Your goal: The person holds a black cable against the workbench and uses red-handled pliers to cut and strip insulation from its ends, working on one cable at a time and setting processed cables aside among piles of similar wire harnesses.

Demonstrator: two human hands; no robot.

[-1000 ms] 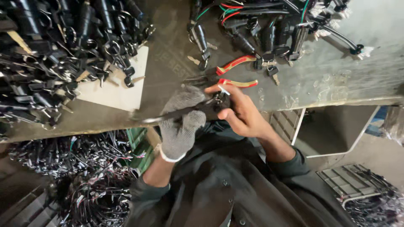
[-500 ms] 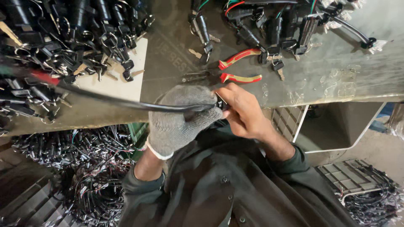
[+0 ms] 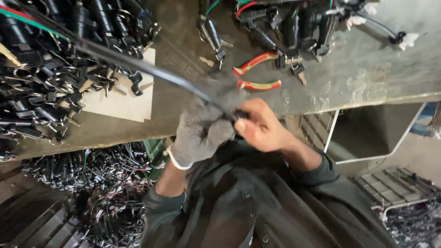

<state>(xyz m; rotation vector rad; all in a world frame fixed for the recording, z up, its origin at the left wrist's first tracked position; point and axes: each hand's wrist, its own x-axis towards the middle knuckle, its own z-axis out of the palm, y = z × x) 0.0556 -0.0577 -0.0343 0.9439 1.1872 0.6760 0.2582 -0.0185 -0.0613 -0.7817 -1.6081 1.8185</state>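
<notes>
Black cable (image 3: 138,64), gripped by gloved left hand (image 3: 202,131), bare right hand (image 3: 262,126) apparently pinching its blurred end, 2 wrists bent inward

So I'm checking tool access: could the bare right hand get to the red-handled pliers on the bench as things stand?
Probably yes. The pliers lie in the open just beyond the right hand, nothing between them, but that hand pinches the black cable with the gloved left hand.
</notes>
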